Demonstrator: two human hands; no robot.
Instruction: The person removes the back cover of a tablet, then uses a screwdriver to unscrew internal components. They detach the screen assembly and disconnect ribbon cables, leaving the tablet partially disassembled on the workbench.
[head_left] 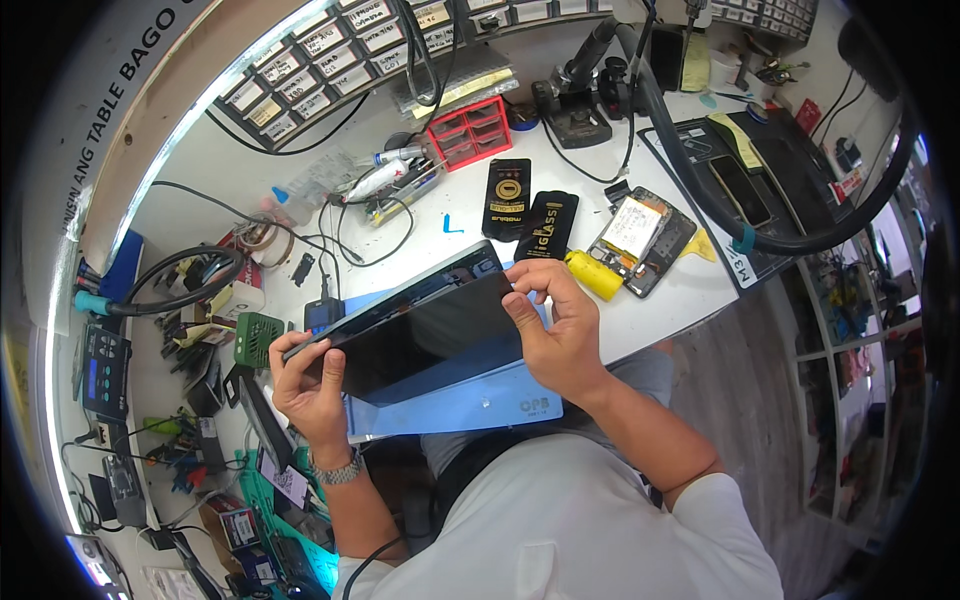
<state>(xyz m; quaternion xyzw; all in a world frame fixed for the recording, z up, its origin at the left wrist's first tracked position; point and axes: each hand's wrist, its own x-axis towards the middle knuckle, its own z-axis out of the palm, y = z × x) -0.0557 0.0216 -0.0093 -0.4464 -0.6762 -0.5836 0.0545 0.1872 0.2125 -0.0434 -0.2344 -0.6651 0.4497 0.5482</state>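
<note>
A large dark tablet [420, 340] is tilted between both hands above the blue work mat [520, 405]; along its upper edge a narrow strip of inner parts seems to show. My left hand [312, 395] grips the tablet's left end, thumb on the front and fingers at the edge. My right hand [555, 335] grips the right end, thumb near the screen's edge. Just beyond lie two black flat packages [508, 205], a yellow cylinder [595, 273] and an opened phone [665, 260] with its battery showing. A small dark device [322, 316] with a cable sits beside the tablet.
A red drawer organiser [470, 135] and a microscope stand [570, 115] are at the back. A black hose arm [700, 200] arches over a dark mat [780, 170] at right. Tools, cables and a green small box [258, 340] crowd the left side. Shelves [845, 390] stand at far right.
</note>
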